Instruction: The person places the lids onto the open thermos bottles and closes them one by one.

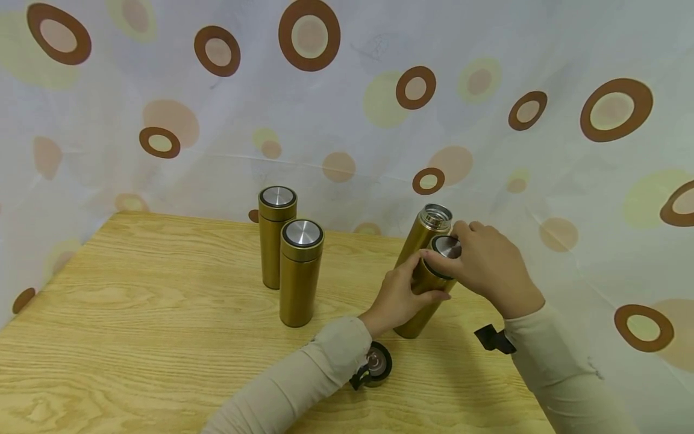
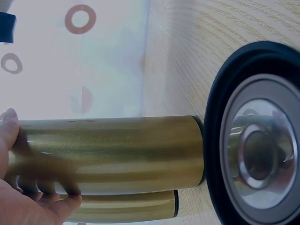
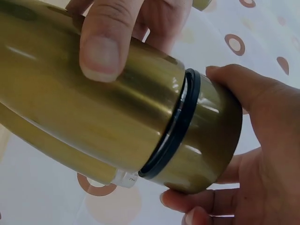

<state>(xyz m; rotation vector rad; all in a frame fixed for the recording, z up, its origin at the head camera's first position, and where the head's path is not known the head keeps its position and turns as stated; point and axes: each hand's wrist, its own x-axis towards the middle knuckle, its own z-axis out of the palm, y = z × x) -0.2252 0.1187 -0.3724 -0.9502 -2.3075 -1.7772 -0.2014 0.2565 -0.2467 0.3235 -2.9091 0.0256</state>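
Note:
A gold thermos (image 1: 414,319) stands at the table's right side. My left hand (image 1: 400,295) grips its upper body, thumb and fingers curled around it. Over its top, my right hand (image 1: 490,265) holds the gold lid (image 3: 211,136) with a silver disc face. The right wrist view shows a dark ring and a narrow gap between lid and body. Just behind stands a second gold thermos (image 1: 414,238) with its steel mouth uncovered. A loose lid (image 1: 378,361) lies on the table below my left forearm, inner side up, and looms large in the left wrist view.
Two gold thermoses with lids on, a nearer one (image 1: 300,289) and a farther one (image 1: 269,247), stand upright left of my hands. The wooden table (image 1: 162,313) reaches back to a curtain (image 1: 347,120) patterned with circles.

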